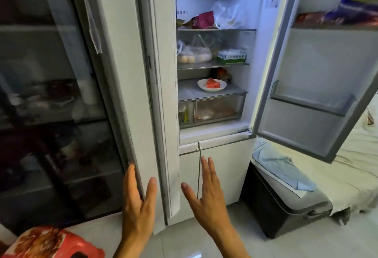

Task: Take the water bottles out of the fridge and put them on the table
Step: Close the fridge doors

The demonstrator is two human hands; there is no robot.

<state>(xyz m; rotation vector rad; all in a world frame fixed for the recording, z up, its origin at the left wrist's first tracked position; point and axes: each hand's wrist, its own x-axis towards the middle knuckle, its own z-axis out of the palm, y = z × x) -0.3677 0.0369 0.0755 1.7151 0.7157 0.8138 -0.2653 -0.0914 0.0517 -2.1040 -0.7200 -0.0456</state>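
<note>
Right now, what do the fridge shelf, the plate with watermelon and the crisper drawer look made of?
Shelf: likely glass, see-through, with silvery front trim. Plate: white, glossy, probably ceramic; could be melamine. Crisper drawer: clear plastic, slightly hazy, contents show through.

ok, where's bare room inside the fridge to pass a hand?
Bare: bottom shelf left of and before the watermelon plate; lower door bin. Crowded: middle shelf, food bag beside carton; top shelf, pouch and clear bag.

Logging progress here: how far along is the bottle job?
Done: the right fridge door stands open. In hand: the left hand touches the left door's edge with straight fingers; the right hand hovers open, empty. Left: everything with the bottles; none shows on the lit shelves or in either hand.
</note>
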